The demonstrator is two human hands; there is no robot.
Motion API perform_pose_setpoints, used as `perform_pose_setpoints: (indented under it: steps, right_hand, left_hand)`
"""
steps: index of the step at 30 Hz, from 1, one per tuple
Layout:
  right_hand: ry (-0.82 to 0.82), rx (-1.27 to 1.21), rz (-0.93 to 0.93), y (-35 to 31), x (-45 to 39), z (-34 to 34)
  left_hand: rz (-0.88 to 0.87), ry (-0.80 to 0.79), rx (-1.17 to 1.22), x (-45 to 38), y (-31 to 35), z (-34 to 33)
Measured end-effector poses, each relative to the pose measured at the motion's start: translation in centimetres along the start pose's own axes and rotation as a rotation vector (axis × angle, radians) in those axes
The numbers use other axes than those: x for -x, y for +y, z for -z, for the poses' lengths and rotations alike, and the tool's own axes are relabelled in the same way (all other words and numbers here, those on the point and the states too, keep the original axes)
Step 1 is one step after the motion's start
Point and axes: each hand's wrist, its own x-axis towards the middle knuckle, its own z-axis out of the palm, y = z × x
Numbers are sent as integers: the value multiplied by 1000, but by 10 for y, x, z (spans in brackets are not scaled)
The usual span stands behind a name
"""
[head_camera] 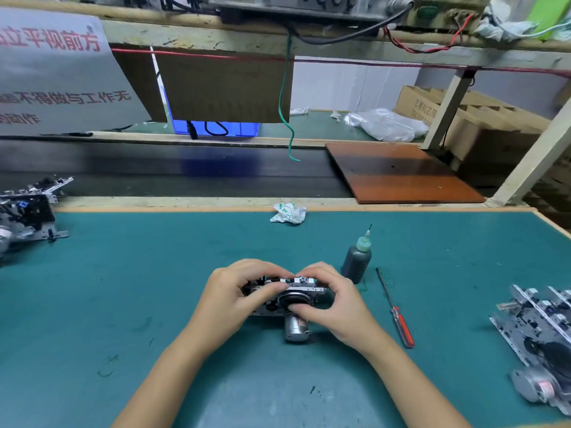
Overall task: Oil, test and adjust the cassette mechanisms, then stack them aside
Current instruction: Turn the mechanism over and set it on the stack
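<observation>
A metal cassette mechanism (297,297) with a silver motor can hanging below it is held just above the green mat (154,288) at the centre. My left hand (234,291) grips its left side, fingers curled over the top. My right hand (333,301) grips its right side, thumb on the black flywheel. A dark oil bottle (357,261) with a needle tip stands upright just right of my hands. A red-handled screwdriver (397,313) lies on the mat beyond it. More mechanisms lie at the left edge (29,211) and the right edge (537,329).
A crumpled white wrapper (289,213) lies at the mat's far edge. Behind it runs a dark conveyor belt (185,171) with a brown board (398,171) on it. A green wire (287,118) hangs from the shelf above. Cardboard boxes (463,118) stand at the back right.
</observation>
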Motion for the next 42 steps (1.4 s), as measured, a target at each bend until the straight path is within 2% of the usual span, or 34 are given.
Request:
perform_pose_setpoints:
  steps: [9,20,23,27,30,39,42]
  right_hand:
    - [5,-37,-15,-2,-2,-1]
    - [18,-73,-13,0,1,-2]
    - [7,86,-18,-4,8,2]
    - [230,584,107,-2,29,12]
    - [271,750,215,1,40,8]
    - [216,785,185,-2,43,6]
    - [202,670,99,-5,38,12]
  left_hand:
    - [-78,69,53,0,1,-6]
    - [-137,186,-35,0,1,-14]
    - [-151,196,-64,-1,0,-14]
    - [-166,207,-75,0,-1,-14]
    - [-168,203,-83,0,2,-14]
    - [-153,197,-77,2,3,-13]
    - [-149,195,-71,2,2,-13]
